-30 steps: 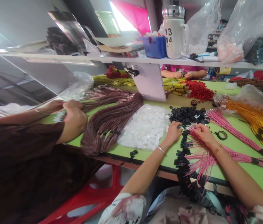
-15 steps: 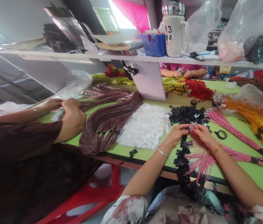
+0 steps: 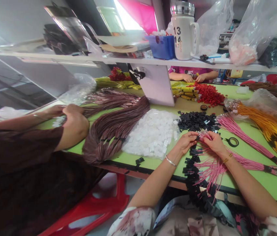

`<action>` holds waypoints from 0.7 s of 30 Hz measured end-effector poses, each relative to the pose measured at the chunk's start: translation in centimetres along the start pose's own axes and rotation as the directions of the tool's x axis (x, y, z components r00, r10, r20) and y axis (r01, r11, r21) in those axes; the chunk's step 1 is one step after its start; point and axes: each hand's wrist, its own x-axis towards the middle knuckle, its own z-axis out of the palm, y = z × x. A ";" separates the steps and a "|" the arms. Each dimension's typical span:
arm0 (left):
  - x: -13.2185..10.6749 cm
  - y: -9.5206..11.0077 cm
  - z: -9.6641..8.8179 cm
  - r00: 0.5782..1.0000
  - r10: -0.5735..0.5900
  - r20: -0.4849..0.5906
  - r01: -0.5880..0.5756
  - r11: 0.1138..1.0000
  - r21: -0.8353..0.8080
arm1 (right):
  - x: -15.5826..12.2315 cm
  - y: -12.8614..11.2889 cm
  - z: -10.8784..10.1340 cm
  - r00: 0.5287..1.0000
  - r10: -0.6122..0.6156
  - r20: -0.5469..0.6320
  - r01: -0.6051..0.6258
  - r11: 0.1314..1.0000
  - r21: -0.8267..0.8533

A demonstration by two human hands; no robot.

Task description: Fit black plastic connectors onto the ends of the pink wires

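Note:
My left hand (image 3: 187, 141) and my right hand (image 3: 212, 141) meet over the green table (image 3: 251, 154), both pinched. The left fingers hold a small black connector housing (image 3: 197, 138); the right fingers grip the tip of a pink wire (image 3: 203, 135). Beneath my hands lies a bunch of pink wires (image 3: 212, 167) fitted with black housings that trails over the table's front edge. A pile of loose black housings (image 3: 197, 120) lies just beyond my hands.
A heap of white plastic parts (image 3: 153, 132) and brown wire bundles (image 3: 114, 127) lie to the left, where a co-worker's hands (image 3: 72, 113) work. Pink (image 3: 241, 134) and yellow wire bundles (image 3: 268, 123) lie right. A tape roll (image 3: 233, 142), red parts (image 3: 208, 93), a shelf with a mug (image 3: 184, 31).
My left hand came back from the black pile and joined my right hand at the wire tips. The co-worker's hands shifted only slightly.

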 end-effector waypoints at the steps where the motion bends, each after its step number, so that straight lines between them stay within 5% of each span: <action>1: 0.0 0.0 0.0 1.000 -0.006 0.004 0.006 1.000 0.004 | -0.1 -0.1 0.0 1.000 -0.013 -0.002 0.013 1.000 -0.017; 11: 0.1 0.5 -0.4 0.999 -0.041 0.006 0.040 0.996 0.079 | -0.7 -0.4 -0.1 0.986 -0.158 0.057 0.167 0.946 -0.276; 21: -0.2 -0.3 0.0 0.997 0.077 0.005 -0.076 0.967 0.243 | -0.5 -0.1 0.2 0.978 -0.146 0.152 0.182 0.949 -0.259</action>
